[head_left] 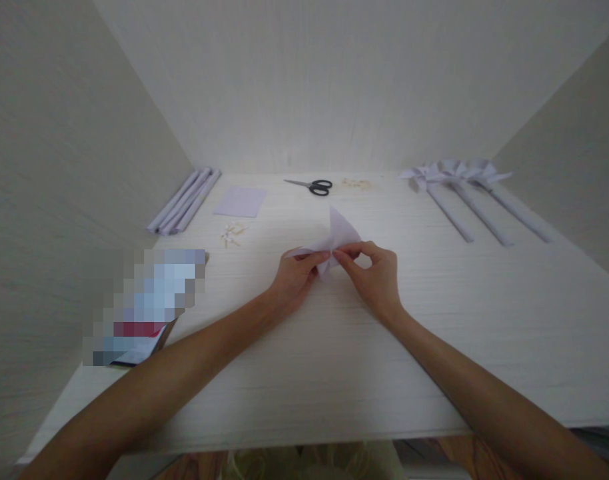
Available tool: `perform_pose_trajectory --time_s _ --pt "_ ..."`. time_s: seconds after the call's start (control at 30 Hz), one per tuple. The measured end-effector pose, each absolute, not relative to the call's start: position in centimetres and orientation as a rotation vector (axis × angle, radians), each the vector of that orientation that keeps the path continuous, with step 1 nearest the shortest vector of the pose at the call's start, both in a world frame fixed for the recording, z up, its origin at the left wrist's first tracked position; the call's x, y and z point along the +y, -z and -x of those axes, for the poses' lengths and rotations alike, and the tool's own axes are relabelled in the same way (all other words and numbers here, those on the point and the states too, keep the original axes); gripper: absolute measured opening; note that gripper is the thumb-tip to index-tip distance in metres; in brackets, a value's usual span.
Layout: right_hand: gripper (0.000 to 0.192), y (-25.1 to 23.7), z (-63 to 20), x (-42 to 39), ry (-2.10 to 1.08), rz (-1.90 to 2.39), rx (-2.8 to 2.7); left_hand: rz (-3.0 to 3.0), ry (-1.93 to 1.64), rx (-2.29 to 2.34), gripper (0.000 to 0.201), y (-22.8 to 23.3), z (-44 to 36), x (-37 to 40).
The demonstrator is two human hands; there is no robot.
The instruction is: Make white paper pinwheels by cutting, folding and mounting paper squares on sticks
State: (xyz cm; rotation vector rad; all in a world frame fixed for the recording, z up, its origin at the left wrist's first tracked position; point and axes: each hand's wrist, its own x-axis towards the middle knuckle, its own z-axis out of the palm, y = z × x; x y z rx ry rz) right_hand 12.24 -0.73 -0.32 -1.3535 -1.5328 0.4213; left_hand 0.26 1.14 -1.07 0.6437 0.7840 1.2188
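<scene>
Head view: scissors (310,185) lie flat on the white tabletop (484,300), black handles to the right, and serve as reference. Folded paper (340,230), pale lilac with one corner standing upright, is held nearer the person than the scissors and slightly to their right. Left hand (294,277): closed on the paper's left side, thumb on top. Right hand (377,273): thumb and index finger narrowed to a pinch at the paper's middle; whether a small piece is also gripped cannot be told.

Left of the scissors: a flat lilac square (240,201), with rolled paper tubes (184,203) farther left. Left and nearer the person: a loose cluster of small pale pieces (230,235); beyond it, a pixelated device (159,300). Just right of the scissors: a second cluster (355,185). Well to their right: three paper pinwheels (477,207) on tubular handles, heads adjoining.
</scene>
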Motion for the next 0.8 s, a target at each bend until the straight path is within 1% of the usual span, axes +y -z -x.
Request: perform_pose_trajectory --time_s 0.8 --pt "0.007 0.32 -12.19 -0.79 -0.404 1.364 -1.56 -0.676 -1.204 0.759 0.008 1.06 -0.27 1.05"
